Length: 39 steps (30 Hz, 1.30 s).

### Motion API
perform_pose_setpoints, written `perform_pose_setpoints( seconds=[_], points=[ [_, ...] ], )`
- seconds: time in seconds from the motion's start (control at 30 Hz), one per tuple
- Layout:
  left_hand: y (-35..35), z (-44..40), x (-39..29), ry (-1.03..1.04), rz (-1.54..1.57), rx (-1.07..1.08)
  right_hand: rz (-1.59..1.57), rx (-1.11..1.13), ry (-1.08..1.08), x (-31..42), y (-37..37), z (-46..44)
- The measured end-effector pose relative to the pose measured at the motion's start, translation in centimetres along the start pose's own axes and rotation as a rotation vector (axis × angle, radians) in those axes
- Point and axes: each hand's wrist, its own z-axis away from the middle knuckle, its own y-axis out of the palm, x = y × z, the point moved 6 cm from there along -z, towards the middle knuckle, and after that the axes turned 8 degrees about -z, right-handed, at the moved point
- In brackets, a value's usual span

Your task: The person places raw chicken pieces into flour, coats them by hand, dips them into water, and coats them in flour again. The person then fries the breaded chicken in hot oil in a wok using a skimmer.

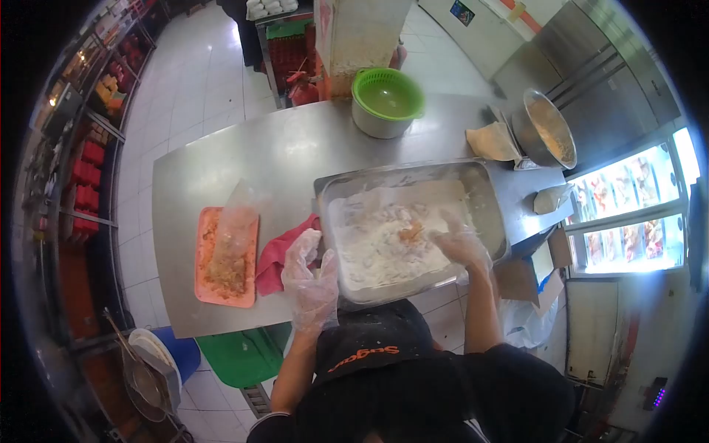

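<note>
A large metal tray (487, 188) holds white flour-like powder (369, 258) with coated lumps in it. An orange-brown piece (410, 232) shows in the middle of the powder. My right hand (459, 242), in a clear plastic glove, is over the tray's right side with fingers stretched and slightly blurred. At the tray's front left corner, my left hand (309, 284) is raised in a powder-dusted clear glove, thumb and fingers apart, nothing in it. A pink cloth (275, 258) lies beside that hand. Farther left, a salmon-coloured tray (201, 255) carries a plastic bag (230, 247) and wet, battered-looking food.
A green strainer (391, 96) sits in a white tub (380, 127) at the table's far side. At the right are a metal bowl (545, 131) of crumbs, brown paper (493, 142) and an open cardboard box (528, 284). A lit display fridge (628, 188) stands beyond.
</note>
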Motion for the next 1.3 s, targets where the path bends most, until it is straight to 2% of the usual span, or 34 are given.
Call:
perform_pose_setpoints(
  seconds=[0.03,0.07,0.1,0.13,0.17,0.2,0.27,0.3,0.37,0.4,0.43,0.47,0.5,0.53,0.57,0.6,0.67,0.73,0.77,0.8,0.83,0.87,0.9,0.93,0.97,1.0,1.03,1.1,1.13,1.17,1.2,1.23,1.27,1.3],
  points=[
    [1.5,0.4,-1.0,0.051,0.065,0.079,0.348,-0.263,-0.034,-2.0,-2.7,-0.5],
    [3.2,0.9,-0.6,0.041,0.059,0.082,0.350,-0.258,-0.040,-2.1,-4.1,-0.5],
    [5.1,1.1,-0.9,0.045,0.052,0.072,0.141,-0.204,0.071,-2.4,-5.7,-0.4],
    [7.4,1.3,-0.2,-0.092,0.123,0.137,-0.074,-0.145,0.185,-3.1,-6.4,-0.7],
    [9.7,1.6,0.9,-0.227,0.191,0.205,-0.087,-0.138,0.178,-3.9,-7.3,-1.9],
    [11.5,1.5,2.4,-0.217,0.177,0.207,-0.107,-0.088,0.126,-5.2,-8.0,-3.7],
    [17.0,1.2,8.6,-0.163,-0.182,0.375,-0.137,-0.043,0.070,-8.8,-9.5,-8.6],
    [19.9,1.0,12.2,-0.140,-0.304,0.431,0.040,-0.069,-0.022,-10.8,-10.3,-12.1],
    [25.7,2.7,23.5,-0.746,-0.022,0.417,0.271,-0.154,-0.061,-13.1,-11.0,-16.7],
    [28.1,3.6,27.1,-0.758,-0.031,0.413,0.324,-0.222,-0.023,-13.8,-10.9,-18.3],
    [30.1,2.9,30.1,-0.681,-0.305,0.414,0.300,-0.316,-0.005,-15.7,-9.8,-20.1],
    [31.0,1.4,31.0,-0.594,-0.576,0.404,0.474,-0.275,-0.034,-17.6,-7.1,-23.2],
    [31.7,0.8,29.3,-0.591,-0.580,0.389,0.647,-0.241,-0.071,-19.3,-4.5,-26.1],
    [33.1,1.6,26.5,-0.609,-0.622,0.502,1.017,-0.056,-0.144,-20.4,-0.5,-28.0],
    [34.0,2.6,24.3,-0.630,-0.664,0.622,0.796,-0.072,-0.265,-17.0,2.0,-24.4],
    [34.1,3.0,22.3,-0.635,-0.673,0.626,0.625,-0.182,-0.213,-17.2,5.4,-23.8],
    [34.8,5.2,18.4,-0.866,-0.145,0.539,0.452,-0.331,-0.081,-15.4,9.4,-21.1],
    [35.6,6.4,15.1,-1.043,0.395,0.410,0.443,-0.376,-0.004,-11.7,7.1,-17.0],
    [36.2,6.2,14.3,-1.103,0.668,0.334,0.169,-0.106,-0.027,-11.3,6.7,-17.0],
    [36.2,6.2,14.7,-1.100,0.665,0.338,-0.105,0.162,-0.053,-10.5,6.3,-16.6],
    [35.7,6.0,15.5,-0.988,0.637,0.350,-0.106,0.161,-0.054,-9.4,4.1,-15.8],
    [35.1,5.6,15.9,-0.881,0.607,0.363,-0.250,0.327,-0.060,-8.3,2.7,-14.7],
    [33.8,5.4,14.5,-0.892,0.602,0.366,-0.397,0.493,-0.058,-8.2,1.8,-13.9],
    [31.6,5.2,11.5,-0.933,0.584,0.364,-0.402,0.494,-0.042,-10.1,1.1,-14.5],
    [30.0,5.2,10.2,-0.977,0.565,0.362,-0.263,0.498,-0.308,-11.0,0.4,-15.2],
    [28.8,5.3,11.1,-0.993,0.559,0.364,-0.193,0.505,-0.435,-11.3,-0.4,-15.1],
    [27.1,5.2,12.6,-0.852,0.090,0.555,-0.126,0.501,-0.562,-11.6,-1.3,-14.8],
    [24.7,6.5,17.4,-0.667,-0.374,0.733,-0.337,0.546,-0.108,-12.5,-3.7,-14.3],
    [23.9,9.1,22.0,-0.878,-0.049,0.581,-0.341,0.533,-0.100,-14.9,-3.3,-15.2],
    [23.9,10.9,24.3,-1.072,0.276,0.414,-0.218,0.358,-0.024,-19.5,-2.5,-17.2],
    [24.9,11.2,23.3,-1.071,0.271,0.430,-0.159,0.268,0.015,-19.9,-2.8,-17.2],
    [26.6,11.8,20.4,-1.055,0.545,0.414,-0.105,0.180,0.058,-20.3,-3.1,-17.1],
    [27.5,11.8,16.0,-1.143,0.609,0.354,0.155,0.167,0.143,-15.9,-3.6,-14.3],
    [28.3,11.8,11.5,-1.228,0.672,0.285,0.161,0.031,0.232,-15.6,-1.4,-13.7]
  ],
)
